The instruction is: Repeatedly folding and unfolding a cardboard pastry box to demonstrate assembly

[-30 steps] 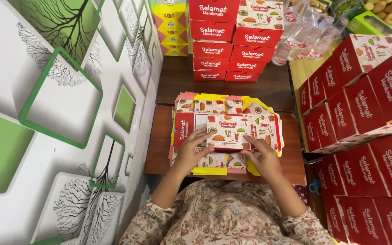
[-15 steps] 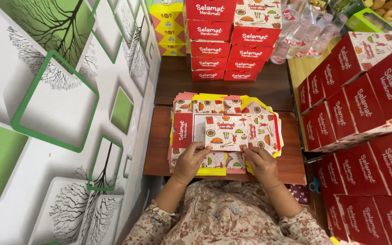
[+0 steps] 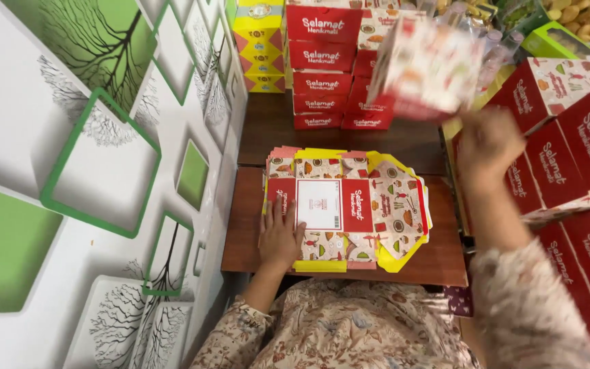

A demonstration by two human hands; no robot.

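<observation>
A pile of flat, unfolded cardboard boxes (image 3: 370,205), red and cream with food drawings and yellow edges, lies on a small brown wooden table (image 3: 438,263). My left hand (image 3: 280,236) rests flat on the pile's near left corner, fingers spread. My right hand (image 3: 487,142) is raised high at the right and holds one red and cream box (image 3: 428,65), blurred by motion, over the stacks at the back.
Stacks of closed red boxes (image 3: 326,58) stand at the back, beside a column of yellow boxes (image 3: 259,44). More red boxes (image 3: 582,157) are piled along the right. A white and green patterned wall (image 3: 97,184) lies close on the left.
Both hands were on the top box of the pile. My right hand has since lifted a box up and away to the upper right, while my left hand stayed flat on the pile.
</observation>
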